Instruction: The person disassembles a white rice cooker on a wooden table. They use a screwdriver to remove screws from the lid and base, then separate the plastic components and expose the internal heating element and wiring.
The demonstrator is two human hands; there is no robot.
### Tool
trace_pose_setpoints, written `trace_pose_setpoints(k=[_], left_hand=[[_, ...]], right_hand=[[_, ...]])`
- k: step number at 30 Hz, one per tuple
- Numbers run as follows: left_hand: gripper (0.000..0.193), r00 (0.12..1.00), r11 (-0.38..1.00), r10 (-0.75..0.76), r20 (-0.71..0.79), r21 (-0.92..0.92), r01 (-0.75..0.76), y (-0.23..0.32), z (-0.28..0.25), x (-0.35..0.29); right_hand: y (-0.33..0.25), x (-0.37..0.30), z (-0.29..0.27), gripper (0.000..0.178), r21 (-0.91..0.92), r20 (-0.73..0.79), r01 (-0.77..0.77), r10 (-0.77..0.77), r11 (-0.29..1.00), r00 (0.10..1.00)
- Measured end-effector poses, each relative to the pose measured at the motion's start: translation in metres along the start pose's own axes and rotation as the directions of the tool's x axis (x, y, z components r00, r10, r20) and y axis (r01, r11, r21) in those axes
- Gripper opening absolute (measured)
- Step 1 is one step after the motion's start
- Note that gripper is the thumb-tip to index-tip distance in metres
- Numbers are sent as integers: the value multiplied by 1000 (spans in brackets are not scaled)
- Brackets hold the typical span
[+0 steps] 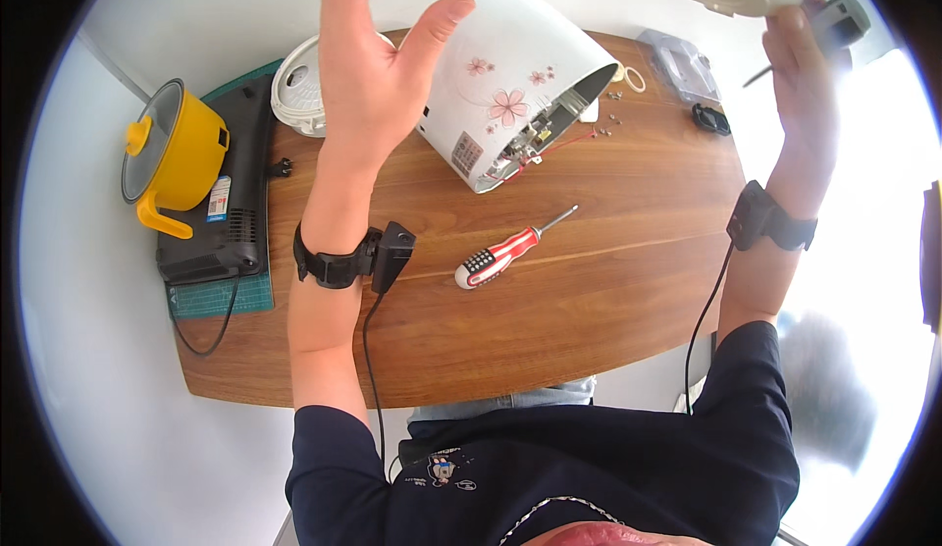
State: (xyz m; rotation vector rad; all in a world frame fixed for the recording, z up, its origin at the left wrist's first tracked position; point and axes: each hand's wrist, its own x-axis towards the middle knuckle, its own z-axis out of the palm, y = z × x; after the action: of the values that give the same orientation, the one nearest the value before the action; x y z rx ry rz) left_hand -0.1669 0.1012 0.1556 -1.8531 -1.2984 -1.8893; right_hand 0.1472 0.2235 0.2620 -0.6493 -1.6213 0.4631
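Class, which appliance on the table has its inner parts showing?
The white flowered appliance: components show at its open end, while the yellow pot and black appliance look closed.

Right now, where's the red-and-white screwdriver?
In the head view, the screwdriver lies near the middle of the wooden table, below the flower-printed white housing and right of the left black wrist strap.
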Motion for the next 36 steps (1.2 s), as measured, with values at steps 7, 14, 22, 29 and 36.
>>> trace_pose_setpoints(k=[7, 14, 22, 29, 36], left_hand=[[82, 990, 963, 103, -99, -238, -125, -11, -32, 19], [53, 992, 992, -106, -63, -75, 101, -12, -104, 18], [39, 918, 580, -325, -227, 719, 383, 15, -158, 27], [40, 882, 420, -469, 44, 890, 179, -44, -147, 3], [32, 791, 393, -593, 149, 911, 123, -61, -115, -5]], right_hand=[[-19, 9, 59, 59, 316, 306, 30, -132, 948, 943], [-35, 4, 105, 57, 240, 447, -58, -57, 969, 893], [0, 6, 104, 46, 131, 314, -152, 105, 980, 944], [31, -16, 88, 44, 174, 275, -262, 209, 949, 939], [42, -34, 78, 42, 276, 182, -289, 245, 917, 952]])
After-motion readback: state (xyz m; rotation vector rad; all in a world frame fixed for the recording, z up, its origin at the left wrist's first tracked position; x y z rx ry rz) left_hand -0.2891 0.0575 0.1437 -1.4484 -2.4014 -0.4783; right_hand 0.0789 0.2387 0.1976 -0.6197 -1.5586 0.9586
